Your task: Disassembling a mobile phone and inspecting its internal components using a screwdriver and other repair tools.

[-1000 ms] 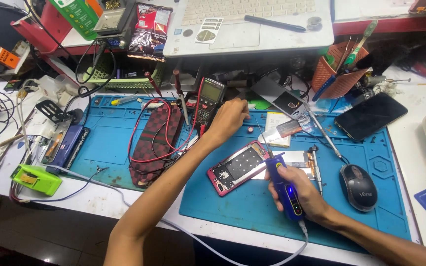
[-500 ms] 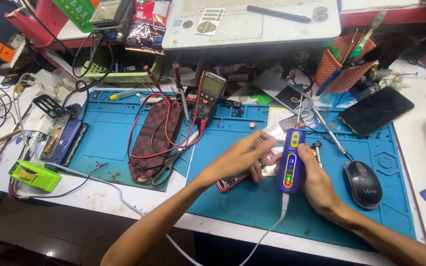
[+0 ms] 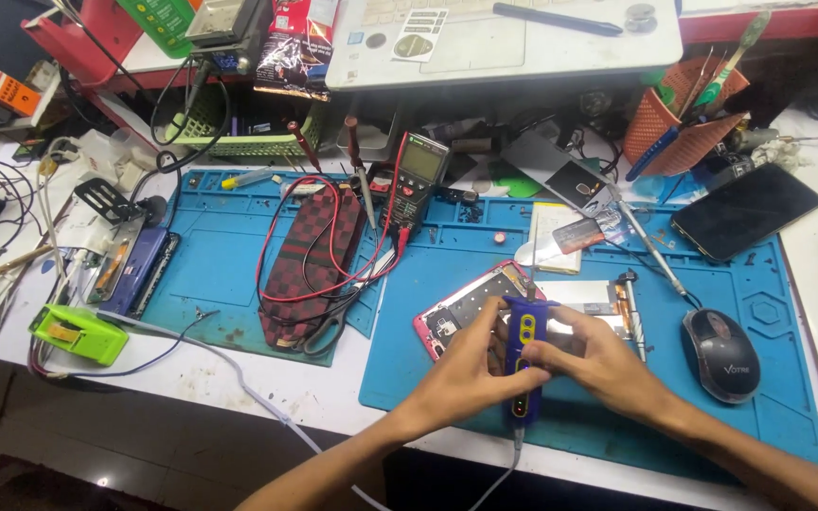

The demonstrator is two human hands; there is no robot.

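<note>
Both hands clamping one blue corded tool (image 3: 523, 355) in a shared grip: left hand (image 3: 471, 364) wrapping its left side, right hand (image 3: 598, 364) closing on its right. Tool tip resting over opened red-framed phone (image 3: 461, 308), lying just beyond the grip on blue mat (image 3: 712, 426). Black mouse (image 3: 720, 352) sitting right of the grip, multimeter (image 3: 418, 180) well beyond it.
</note>
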